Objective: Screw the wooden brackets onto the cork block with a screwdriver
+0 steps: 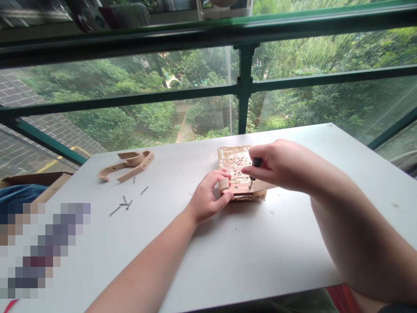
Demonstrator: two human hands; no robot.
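My right hand [282,166] is closed round the black handle of a screwdriver [257,163]. Its metal shaft points down, with the tip at a hole or screw in a wooden hook [243,188]. Another screw head [236,188] shows in the hook's flat part, left of the tip. Thumb and fingers of my left hand [206,195] grip the hook's curled end. Beneath the hook lies a rectangular block [235,157] covered in shiny clear wrap with a dotted, brownish surface. My right hand hides part of the block.
On the white table [254,256], curved wooden pieces [135,163] with holes lie at the back left. Several loose screws [127,204] are scattered nearer. A cardboard box [48,184] stands beyond the left edge, and a green railing [241,91] with glass runs behind the table.
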